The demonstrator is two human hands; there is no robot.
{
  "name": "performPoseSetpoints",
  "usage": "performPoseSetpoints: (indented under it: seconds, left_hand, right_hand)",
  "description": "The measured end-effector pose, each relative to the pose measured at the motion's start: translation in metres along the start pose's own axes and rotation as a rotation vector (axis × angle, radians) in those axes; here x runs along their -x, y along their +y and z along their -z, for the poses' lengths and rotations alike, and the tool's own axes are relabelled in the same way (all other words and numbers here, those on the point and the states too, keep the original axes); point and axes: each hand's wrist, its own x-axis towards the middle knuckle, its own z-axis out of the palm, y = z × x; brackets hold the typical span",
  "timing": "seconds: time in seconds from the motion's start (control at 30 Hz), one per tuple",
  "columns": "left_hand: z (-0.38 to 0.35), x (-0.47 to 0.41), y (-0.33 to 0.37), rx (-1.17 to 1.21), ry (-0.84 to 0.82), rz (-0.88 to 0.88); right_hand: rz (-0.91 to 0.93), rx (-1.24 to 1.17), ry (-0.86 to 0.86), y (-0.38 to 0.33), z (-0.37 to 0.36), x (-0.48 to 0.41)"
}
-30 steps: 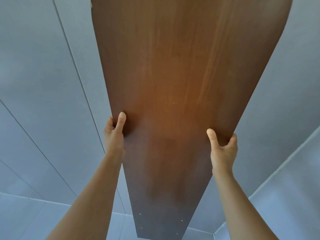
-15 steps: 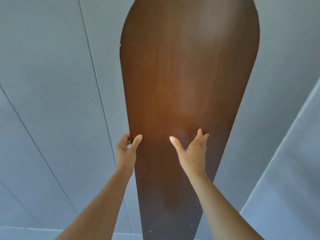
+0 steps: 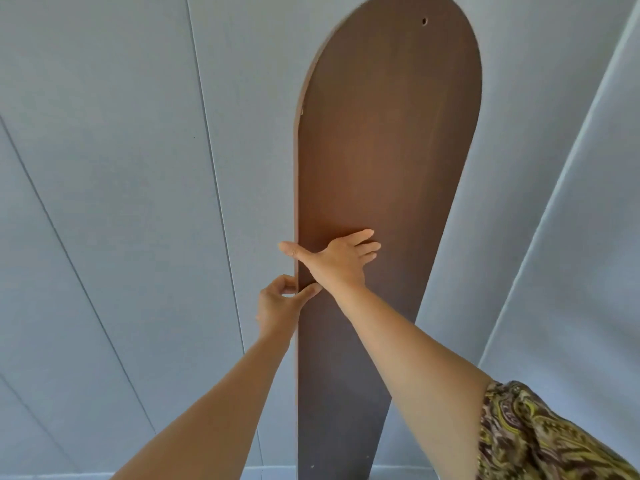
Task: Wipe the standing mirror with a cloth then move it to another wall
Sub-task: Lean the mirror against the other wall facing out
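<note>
Our patterned sleeve (image 3: 540,441) cut off at frame edge. Left hand (image 3: 277,306) pinches mirror (image 3: 388,168) edge; right hand (image 3: 341,259) flat, fingers spread. Only its brown arched back shows, glass hidden, upright against grey wall (image 3: 121,168).

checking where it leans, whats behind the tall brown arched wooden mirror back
Behind the tall brown arched wooden mirror back stand pale grey wall panels. Its glass side faces them and is hidden. The right hand lies flat on the board; the left hand pinches its left edge.
</note>
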Motion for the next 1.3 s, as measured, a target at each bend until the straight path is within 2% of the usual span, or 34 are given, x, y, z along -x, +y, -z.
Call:
performPoseSetpoints:
  seconds: [0.13,0.37,0.53,0.73,0.93,1.07,1.3]
  left_hand:
    - [-0.006,0.013,0.003,-0.034,-0.031,-0.014]
    - [-0.024,0.042,0.013,-0.093,-0.118,-0.083]
    - [-0.03,0.059,0.021,-0.184,-0.204,-0.131]
    - [-0.028,0.076,0.034,-0.245,-0.464,-0.145]
    - [-0.045,0.089,0.043,-0.302,-0.507,-0.172]
    - [-0.064,0.1,0.047,-0.37,-0.514,-0.227]
    - [-0.111,0.114,0.053,-0.505,-0.61,-0.272]
  right_hand:
    - [0.016,0.008,-0.024,0.012,0.013,0.002]
    - [0.099,0.158,-0.055,0.04,0.049,0.005]
    - [0.158,0.255,-0.014,0.057,0.07,0.017]
    - [0.205,0.189,-0.095,0.078,0.117,0.026]
    - [0.171,0.078,-0.128,0.086,0.13,0.036]
    - [0.173,0.094,-0.085,0.102,0.148,0.038]
    - [0.146,0.117,-0.144,0.127,0.207,0.034]
